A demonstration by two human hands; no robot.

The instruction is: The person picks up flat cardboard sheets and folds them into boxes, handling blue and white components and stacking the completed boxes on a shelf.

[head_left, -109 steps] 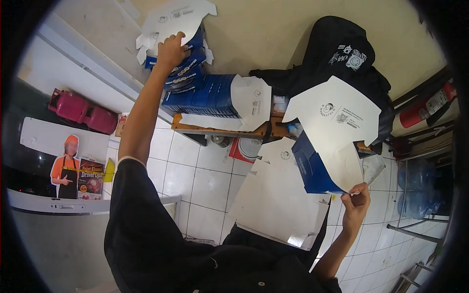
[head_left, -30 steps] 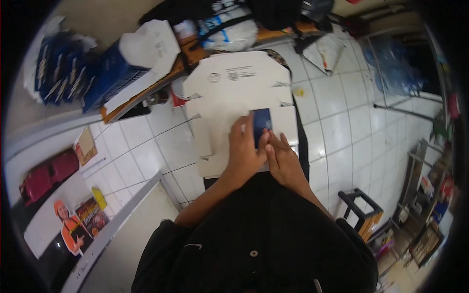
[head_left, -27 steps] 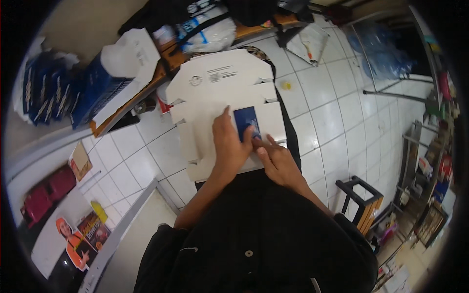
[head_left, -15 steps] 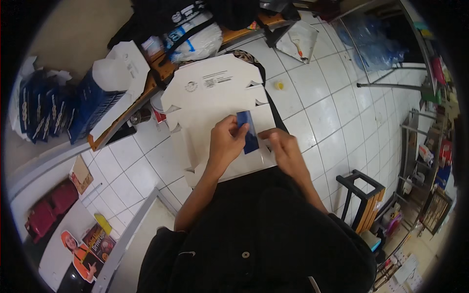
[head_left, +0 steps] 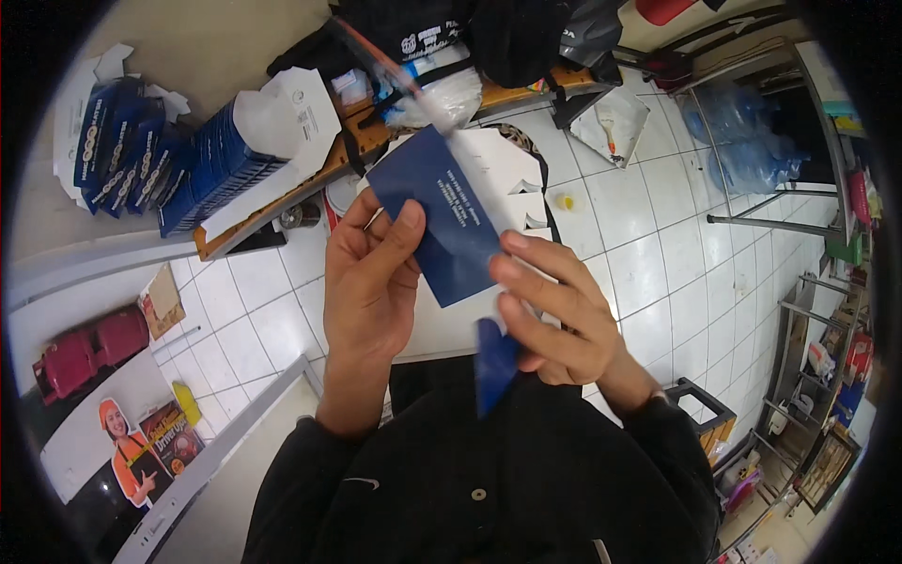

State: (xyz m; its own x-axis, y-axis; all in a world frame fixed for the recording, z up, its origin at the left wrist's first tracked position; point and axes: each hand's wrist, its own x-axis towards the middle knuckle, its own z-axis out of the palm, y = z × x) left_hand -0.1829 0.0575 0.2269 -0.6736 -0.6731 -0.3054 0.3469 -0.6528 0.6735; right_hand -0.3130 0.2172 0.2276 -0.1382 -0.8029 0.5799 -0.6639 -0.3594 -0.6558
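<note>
A blue cardboard piece (head_left: 446,221) with small white print is raised close in front of me, tilted. My left hand (head_left: 371,273) is closed on its left side, thumb on the blue face and fingers partly behind. At its right edge my right hand (head_left: 559,305) is closed too, with fingertips along the border. A pointed blue flap (head_left: 496,362) hangs below the right fingers; how it joins the piece is hidden. A narrow, blurred strip with orange tones sticks out beyond the top. Behind lies a white flattened carton (head_left: 498,150) with notched edges, on my lap.
Stacked blue cartons (head_left: 225,155) and more folded blue ones (head_left: 117,141) stand at the left. Black bags (head_left: 512,42) lie on the wooden bench ahead. A tray with a brush (head_left: 609,132) rests on the tiled floor, near a yellow cup (head_left: 564,201). A stool (head_left: 700,404) stands at right.
Both hands have risen toward me and spread apart. A large blue panel is now up between them, where a small dark-blue piece lay low over the white carton. The view has shifted slightly.
</note>
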